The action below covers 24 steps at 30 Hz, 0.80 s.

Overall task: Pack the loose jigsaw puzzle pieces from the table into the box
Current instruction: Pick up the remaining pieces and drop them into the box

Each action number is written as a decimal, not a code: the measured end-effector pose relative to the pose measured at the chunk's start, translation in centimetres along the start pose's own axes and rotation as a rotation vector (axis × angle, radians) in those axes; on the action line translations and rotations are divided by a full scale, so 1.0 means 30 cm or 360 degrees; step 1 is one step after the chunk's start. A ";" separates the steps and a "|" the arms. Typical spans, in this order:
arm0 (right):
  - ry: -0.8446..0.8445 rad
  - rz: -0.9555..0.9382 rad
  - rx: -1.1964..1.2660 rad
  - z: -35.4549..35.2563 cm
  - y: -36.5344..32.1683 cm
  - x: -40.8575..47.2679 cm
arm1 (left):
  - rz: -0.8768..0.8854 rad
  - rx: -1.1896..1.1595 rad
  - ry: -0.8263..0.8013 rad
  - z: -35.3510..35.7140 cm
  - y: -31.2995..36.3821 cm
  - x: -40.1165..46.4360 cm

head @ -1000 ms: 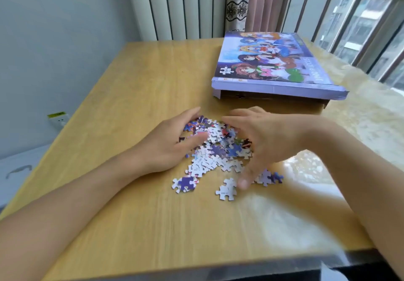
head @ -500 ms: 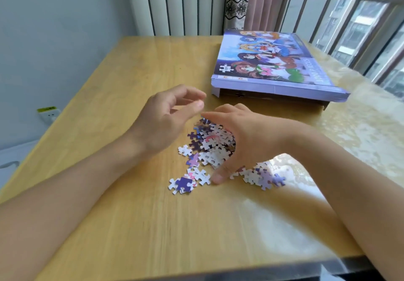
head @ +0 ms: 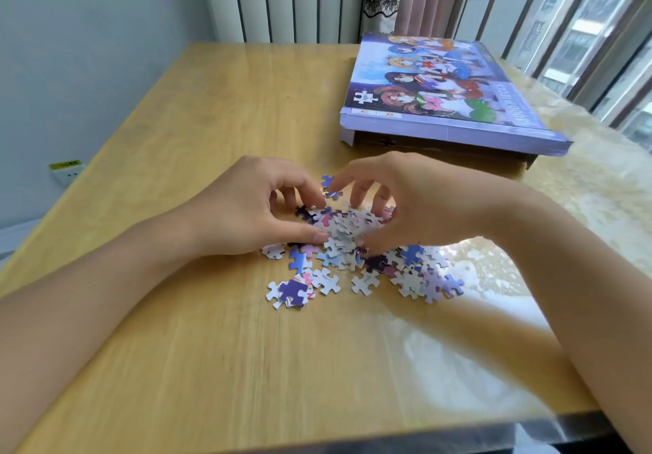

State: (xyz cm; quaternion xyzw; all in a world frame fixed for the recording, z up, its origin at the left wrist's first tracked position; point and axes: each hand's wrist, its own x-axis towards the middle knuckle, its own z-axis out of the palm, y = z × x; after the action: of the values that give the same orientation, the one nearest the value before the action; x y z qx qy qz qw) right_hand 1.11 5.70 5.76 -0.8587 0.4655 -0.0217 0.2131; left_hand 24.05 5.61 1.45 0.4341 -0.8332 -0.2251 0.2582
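A heap of loose jigsaw puzzle pieces point(head: 347, 229) lies mid-table, white backs and purple, blue and pink faces mixed. My left hand point(head: 247, 206) cups the heap from the left, thumb and curled fingers pinching into it. From the right, my right hand point(head: 423, 203) closes on the same heap with its fingers bent down over the top. More pieces lie scattered flat in front point(head: 423, 279), and a few to the near left point(head: 293, 291). The puzzle box point(head: 455, 132) sits at the back right, its purple illustrated lid resting askew on the brown base.
The wooden table point(head: 211, 118) has its front edge close to me and a glossy cover along its right side point(head: 582, 206). A radiator and curtain stand behind, a barred window to the right, and a wall socket point(head: 67, 170) low on the left.
My left hand has come back down onto the pieces. My right hand has turned from lying flat over them to curling round them. The pieces are bunched into a tighter heap between both hands.
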 end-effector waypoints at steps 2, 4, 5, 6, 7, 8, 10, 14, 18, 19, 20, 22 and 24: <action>-0.0131 0.0033 0.0021 -0.013 -0.006 -0.022 | 0.0013 -0.0002 0.0068 0.009 0.006 0.000; -0.0203 0.0090 -0.0054 -0.013 -0.025 -0.039 | 0.0011 -0.0022 0.0113 0.024 0.013 0.000; -0.0200 0.0110 -0.0124 -0.005 -0.038 -0.041 | 0.0009 -0.0037 0.0125 0.032 0.017 -0.001; -0.0174 0.0106 -0.0184 0.010 -0.049 -0.036 | 0.0003 -0.0056 0.0132 0.039 0.021 -0.002; -0.0130 0.0081 -0.0219 0.024 -0.057 -0.026 | -0.0013 -0.0092 0.0135 0.043 0.025 -0.002; -0.0078 0.0060 -0.0228 0.037 -0.062 -0.015 | -0.0045 -0.0163 0.0128 0.044 0.025 -0.002; -0.0002 0.0057 -0.0181 0.044 -0.059 -0.001 | -0.0138 -0.0392 0.0092 0.040 0.025 -0.003; 0.0035 0.0041 -0.0057 0.035 -0.040 0.002 | -0.0221 -0.0617 0.0127 0.034 0.026 -0.002; 0.0075 -0.0044 -0.0069 0.037 -0.043 -0.002 | -0.0359 -0.0883 0.0229 0.040 0.031 0.006; 0.0093 -0.0054 -0.0076 0.034 -0.043 -0.005 | -0.0411 -0.0961 0.0243 0.040 0.032 0.010; 0.0124 -0.0067 -0.0078 0.030 -0.042 -0.009 | -0.0467 -0.1053 0.0259 0.038 0.036 0.013; 0.0211 -0.0107 -0.0110 0.023 -0.034 -0.008 | -0.0583 -0.1322 0.0321 0.034 0.046 0.026; 0.0295 -0.0143 -0.0188 0.016 -0.023 -0.008 | -0.0719 -0.1642 0.0405 0.032 0.066 0.043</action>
State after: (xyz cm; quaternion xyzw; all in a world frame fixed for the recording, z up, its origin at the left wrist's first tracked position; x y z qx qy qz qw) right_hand 1.64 6.39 5.63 -0.8841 0.4446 -0.0832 0.1171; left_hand 21.63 5.71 2.21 0.4427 -0.4646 -0.5980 0.4802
